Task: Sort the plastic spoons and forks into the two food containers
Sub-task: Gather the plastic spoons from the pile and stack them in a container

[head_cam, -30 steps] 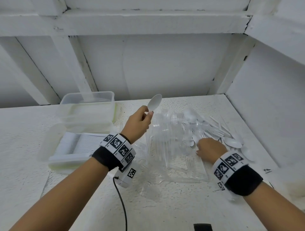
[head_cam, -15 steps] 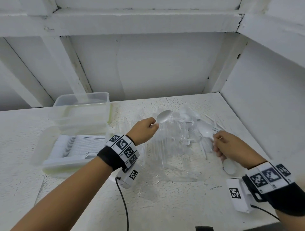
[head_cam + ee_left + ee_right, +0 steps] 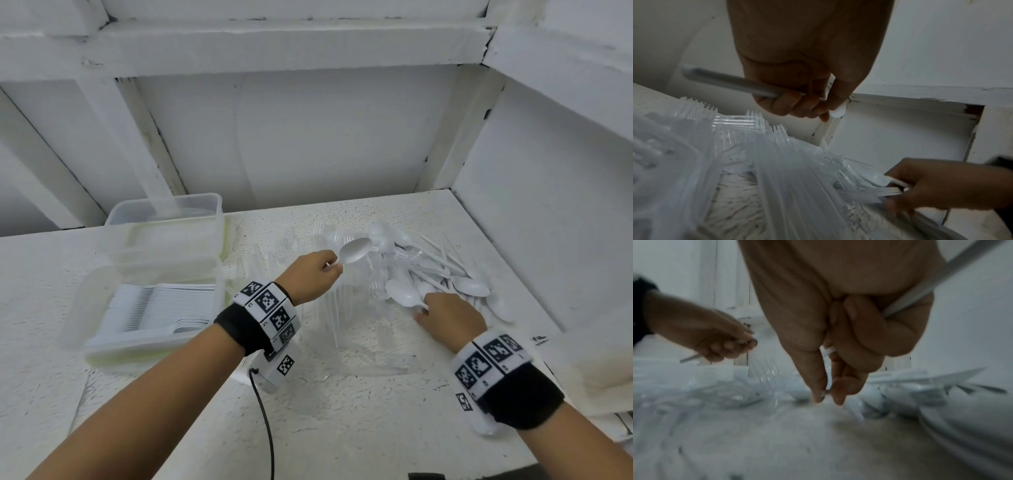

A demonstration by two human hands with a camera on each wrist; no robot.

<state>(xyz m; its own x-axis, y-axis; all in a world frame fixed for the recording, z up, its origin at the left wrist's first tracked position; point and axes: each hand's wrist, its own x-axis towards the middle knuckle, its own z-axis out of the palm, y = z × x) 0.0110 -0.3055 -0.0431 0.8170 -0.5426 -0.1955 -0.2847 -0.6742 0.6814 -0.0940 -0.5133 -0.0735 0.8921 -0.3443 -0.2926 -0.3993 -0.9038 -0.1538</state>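
Note:
My left hand [image 3: 333,268] grips a white plastic spoon [image 3: 356,250] by its handle [image 3: 725,81], bowl pointing right, above the mixed pile [image 3: 428,267] of white spoons and clear forks [image 3: 756,146]. At the pile's near edge my right hand [image 3: 422,311] holds a second white spoon [image 3: 404,295]; its handle [image 3: 941,275] runs through the curled fingers, while thumb and forefinger [image 3: 818,392] reach down to the table. The near food container [image 3: 85,308] on the left holds a row of stacked white spoons. Behind it stands the second container [image 3: 164,209].
The white table [image 3: 342,411] is boxed in by a back wall and a right-hand wall [image 3: 548,205]. A black cable [image 3: 267,428] hangs from my left wrist. Loose clear forks lie scattered between the containers and the pile.
My left hand lowered its spoon from upright to level over the pile. My right hand lifted a spoon off the pile, then came back down to the pile's near edge holding it.

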